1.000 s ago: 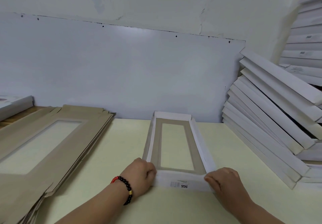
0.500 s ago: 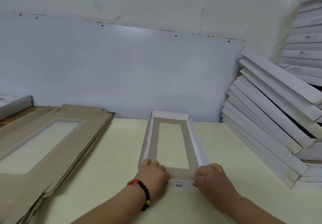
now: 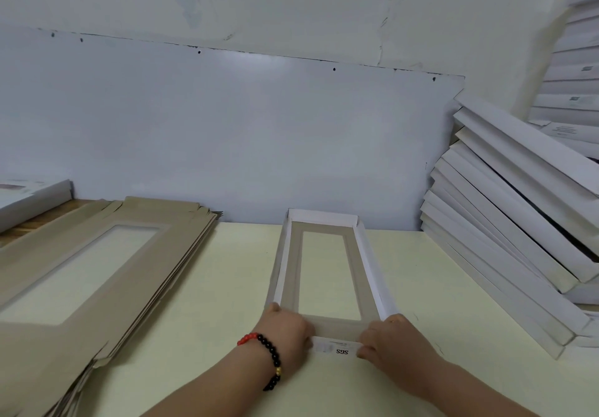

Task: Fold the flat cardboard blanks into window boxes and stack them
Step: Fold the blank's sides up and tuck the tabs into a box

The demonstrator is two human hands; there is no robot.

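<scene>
Pale yellow tabletop (image 3: pixel 207 303) fills the foreground, where a person's left hand (image 3: pixel 287 329), wrist ringed by a beaded bracelet (image 3: pixel 270 356), and right hand (image 3: pixel 389 342) each grip a near corner of a window box (image 3: pixel 327 274), fingers curled over its end flap. Flat cardboard blanks (image 3: pixel 81 274) lie stacked at left; finished white boxes (image 3: pixel 505 222) lean piled at right, against a far white wall (image 3: pixel 227 124).

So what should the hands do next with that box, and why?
Probably press the near end flap fully down and in. Both the left hand and right hand grip the near corners of the box, whose side and far walls already stand. Only this end looks unfinished. Then it could join the stack on the right.
</scene>
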